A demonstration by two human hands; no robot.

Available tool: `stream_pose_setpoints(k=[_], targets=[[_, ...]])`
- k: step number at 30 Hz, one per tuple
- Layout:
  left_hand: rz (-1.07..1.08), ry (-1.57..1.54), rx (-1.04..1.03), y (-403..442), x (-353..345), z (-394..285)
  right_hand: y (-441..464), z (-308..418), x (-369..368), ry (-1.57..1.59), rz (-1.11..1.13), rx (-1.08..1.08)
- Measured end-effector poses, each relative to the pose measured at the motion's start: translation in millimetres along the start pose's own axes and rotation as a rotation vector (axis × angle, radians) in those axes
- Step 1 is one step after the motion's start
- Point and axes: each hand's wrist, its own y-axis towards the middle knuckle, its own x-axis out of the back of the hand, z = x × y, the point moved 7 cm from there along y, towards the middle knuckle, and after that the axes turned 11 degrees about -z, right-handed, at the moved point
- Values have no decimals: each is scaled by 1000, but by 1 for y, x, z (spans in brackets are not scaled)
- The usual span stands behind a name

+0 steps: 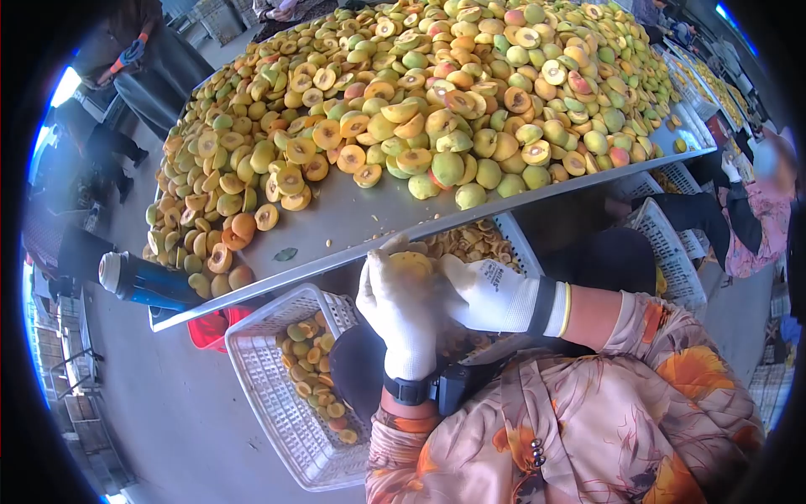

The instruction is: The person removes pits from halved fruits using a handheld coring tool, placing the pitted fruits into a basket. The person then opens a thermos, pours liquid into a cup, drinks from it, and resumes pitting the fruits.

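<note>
My left hand (399,307), in a white glove, holds a yellow peach half (411,265) up between thumb and fingers, above my lap. Right beside it, my right hand (497,296), also gloved in white, has its fingers closed against the fruit. Its fingertips are blurred, and whatever they grip is hidden. Ahead of both hands, a heap of halved peaches (420,118), green-yellow to orange, covers much of the metal table (353,210). Many cut faces show brown centres. Below my hands, a crate (519,239) contains many small tan pieces.
A white plastic basket (252,361) with some peach halves stands on the floor at left. A blue flask (151,281) is by the table's left corner, near a red object (214,328). Another person (751,210) sits at right beside white baskets (663,244); others are farther back.
</note>
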Motion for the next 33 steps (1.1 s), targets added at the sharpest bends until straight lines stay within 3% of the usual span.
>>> stream_pose_setpoints(k=[3, 5, 7, 10, 17, 19, 22, 26, 28, 31, 32, 33], targets=[[-38, -39, 3, 5, 7, 1, 6, -11, -13, 223, 53, -138], [-49, -145, 51, 6, 8, 2, 10, -5, -12, 177, 34, -130], [-78, -68, 14, 7, 11, 2, 12, 9, -5, -27, -28, -12], [-90, 0, -22, 10, 16, 1, 15, 17, -5, -51, 17, 1], [-41, -30, 58, 19, 19, 1, 15, -28, -52, 37, 83, 88], [7, -56, 113, 21, 19, 3, 21, 19, -18, 163, 112, 47], [77, -45, 103, 21, 16, 1, 21, 25, -13, 247, 363, -53], [111, 29, -32, 18, 15, 4, 15, 20, -10, 308, 239, 44], [115, -46, 69, 11, 9, 0, 13, 27, -3, 218, 171, 116], [133, -131, 154, 2, 3, 3, -2, 31, 1, 316, 419, -387], [138, -154, 170, -1, 1, 7, -6, 30, 2, 353, 410, -386], [134, -65, 100, -3, 1, 6, -6, 29, 4, 340, 319, -194]])
